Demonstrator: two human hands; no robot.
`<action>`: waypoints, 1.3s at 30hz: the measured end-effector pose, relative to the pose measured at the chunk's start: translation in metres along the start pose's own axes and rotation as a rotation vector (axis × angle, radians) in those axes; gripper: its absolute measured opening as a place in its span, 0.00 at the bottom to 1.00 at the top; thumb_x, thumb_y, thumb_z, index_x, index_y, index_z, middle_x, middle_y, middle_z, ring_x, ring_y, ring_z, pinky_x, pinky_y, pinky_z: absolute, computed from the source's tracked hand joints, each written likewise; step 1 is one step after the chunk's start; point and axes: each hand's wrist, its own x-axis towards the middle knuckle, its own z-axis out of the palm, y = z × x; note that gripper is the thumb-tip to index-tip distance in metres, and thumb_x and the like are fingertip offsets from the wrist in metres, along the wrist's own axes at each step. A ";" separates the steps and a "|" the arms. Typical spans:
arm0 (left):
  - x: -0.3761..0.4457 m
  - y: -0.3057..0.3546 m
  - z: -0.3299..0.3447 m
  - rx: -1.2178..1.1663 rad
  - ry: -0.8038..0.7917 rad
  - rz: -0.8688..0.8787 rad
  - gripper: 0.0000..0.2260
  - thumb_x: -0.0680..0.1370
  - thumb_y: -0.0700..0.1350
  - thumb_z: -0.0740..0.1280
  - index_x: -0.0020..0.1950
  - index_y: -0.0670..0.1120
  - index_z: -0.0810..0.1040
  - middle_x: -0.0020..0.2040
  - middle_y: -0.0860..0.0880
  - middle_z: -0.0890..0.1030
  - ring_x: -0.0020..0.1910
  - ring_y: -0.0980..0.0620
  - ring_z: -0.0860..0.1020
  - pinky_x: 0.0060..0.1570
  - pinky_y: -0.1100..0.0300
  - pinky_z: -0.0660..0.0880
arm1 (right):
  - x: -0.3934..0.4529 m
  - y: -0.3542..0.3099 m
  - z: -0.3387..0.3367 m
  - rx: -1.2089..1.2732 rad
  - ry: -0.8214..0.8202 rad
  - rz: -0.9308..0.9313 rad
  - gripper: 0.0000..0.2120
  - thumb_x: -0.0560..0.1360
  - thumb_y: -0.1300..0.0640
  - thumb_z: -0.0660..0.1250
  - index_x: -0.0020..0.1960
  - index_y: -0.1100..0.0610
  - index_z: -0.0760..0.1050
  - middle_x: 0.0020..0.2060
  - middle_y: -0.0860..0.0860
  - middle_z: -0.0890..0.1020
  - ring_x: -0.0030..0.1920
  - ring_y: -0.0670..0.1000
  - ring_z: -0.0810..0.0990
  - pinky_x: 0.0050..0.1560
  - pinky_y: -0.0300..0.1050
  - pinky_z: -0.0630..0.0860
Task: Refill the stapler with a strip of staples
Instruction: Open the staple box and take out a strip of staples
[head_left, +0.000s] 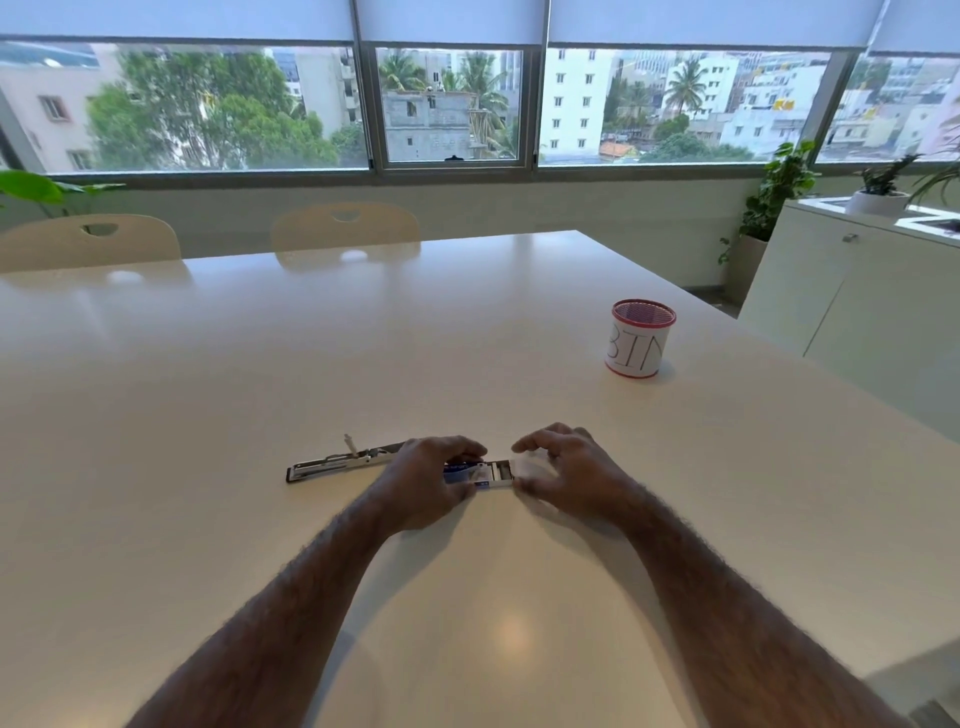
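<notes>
On the white counter (467, 322), centre: stapler (337, 464) lying opened flat, loading channel exposed, apparently unfilled. Left hand (434, 480) grips a blue staple box (460, 472); right hand (563, 470) pinches its drawn-out tray (500, 472). Bin cup (640, 338) at 2 o'clock. Outstanding: extract strip, load, close.

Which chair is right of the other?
The chair at the table's far edge, facing the window's narrow middle pane; the other chair sits at the picture's left edge.

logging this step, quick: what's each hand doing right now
Left hand: closed on the blue staple box, steadying it on the table.
Right hand: fingers pinched on the box's pulled-out tray; blurred.
</notes>
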 end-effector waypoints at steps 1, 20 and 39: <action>-0.001 0.000 0.001 0.007 0.013 0.000 0.20 0.72 0.44 0.73 0.63 0.54 0.77 0.56 0.55 0.82 0.51 0.63 0.78 0.53 0.70 0.72 | 0.001 -0.004 0.002 0.044 0.027 -0.011 0.16 0.72 0.47 0.71 0.58 0.46 0.77 0.55 0.45 0.76 0.55 0.47 0.72 0.48 0.39 0.71; -0.002 -0.003 0.003 -0.070 0.016 -0.019 0.25 0.72 0.44 0.73 0.68 0.51 0.72 0.57 0.55 0.82 0.53 0.62 0.78 0.55 0.71 0.72 | 0.005 -0.022 0.015 -0.044 0.157 0.071 0.04 0.72 0.53 0.71 0.44 0.53 0.82 0.48 0.48 0.77 0.50 0.48 0.74 0.47 0.40 0.67; -0.002 -0.005 0.004 -0.060 0.023 -0.048 0.24 0.72 0.44 0.73 0.67 0.52 0.73 0.57 0.56 0.82 0.53 0.64 0.78 0.49 0.78 0.67 | 0.015 -0.040 0.008 -0.154 0.083 0.303 0.11 0.68 0.49 0.73 0.44 0.56 0.85 0.38 0.48 0.83 0.38 0.46 0.81 0.32 0.43 0.78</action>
